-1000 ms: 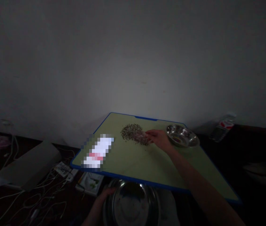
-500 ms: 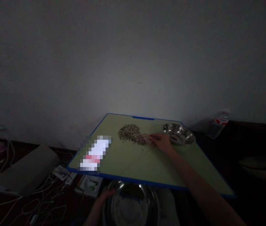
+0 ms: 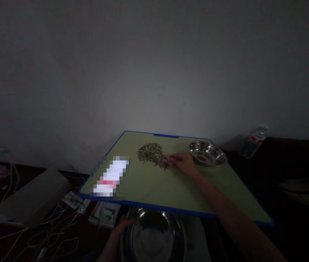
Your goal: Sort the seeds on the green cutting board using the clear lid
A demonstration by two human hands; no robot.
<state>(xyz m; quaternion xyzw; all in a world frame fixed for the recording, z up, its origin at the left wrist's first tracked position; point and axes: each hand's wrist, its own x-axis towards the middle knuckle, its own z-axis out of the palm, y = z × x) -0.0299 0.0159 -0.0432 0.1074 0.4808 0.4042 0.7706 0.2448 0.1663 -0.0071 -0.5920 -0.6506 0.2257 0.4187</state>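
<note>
On a pale green board with a blue rim (image 3: 143, 189) lies a spread of small dark and light bits (image 3: 149, 152), like seeds or grains. My right hand (image 3: 184, 163) is closed on a thin, see-through pinkish piece (image 3: 164, 161), perhaps plastic, at the right side of the spread. My left hand (image 3: 123, 226) grips the rim of a large metal basin (image 3: 154, 236) below the board's near edge. To the right of my right hand stands a smaller metal bowl (image 3: 209, 153) with something small and yellowish in it.
A blurred-out phone-like bright screen (image 3: 110, 178) lies on the board's left. A bottle with a red and white label (image 3: 255, 140) leans by the wall at right. Down on the left are a grey box (image 3: 31, 196), tangled white cables (image 3: 47, 233) and a small white tray (image 3: 105, 214).
My right hand drew slightly rightward with the see-through piece, then came back left toward the bits. The left hand keeps its hold on the basin. The whole view shifted a little.
</note>
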